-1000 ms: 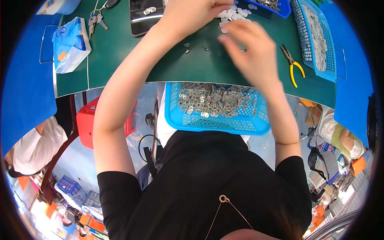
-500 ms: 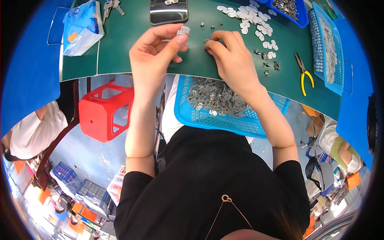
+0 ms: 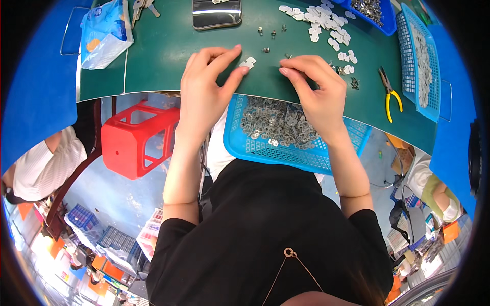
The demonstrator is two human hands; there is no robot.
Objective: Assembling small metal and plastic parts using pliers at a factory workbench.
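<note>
My left hand (image 3: 209,79) is over the green table (image 3: 163,61) with thumb and index finger spread. A small white tab-like piece (image 3: 248,62) lies at its thumb tip, outside the grip. My right hand (image 3: 322,89) is to the right, thumb and index finger nearly together. A small metal clip (image 3: 288,56) shows right at those fingertips; how firmly it is pinched is partly hidden. Just beyond, another metal clip (image 3: 265,50) rests on the table, with several more like it farther back. Behind the right hand is a further group of metal clips (image 3: 341,70), partly covered.
Many white tabs (image 3: 326,23) lie at the back right. Pliers with yellow handles (image 3: 394,104) and a blue basket (image 3: 406,66) are at the right. A phone (image 3: 217,18) and tissue pack (image 3: 104,35) are farther left. Across my lap is a blue basket (image 3: 235,137) of metal parts.
My left hand has come down and right and let go of the white piece, now on the table. My right hand has moved right and nearer, leaving one clip behind; another shows at its fingertips.
</note>
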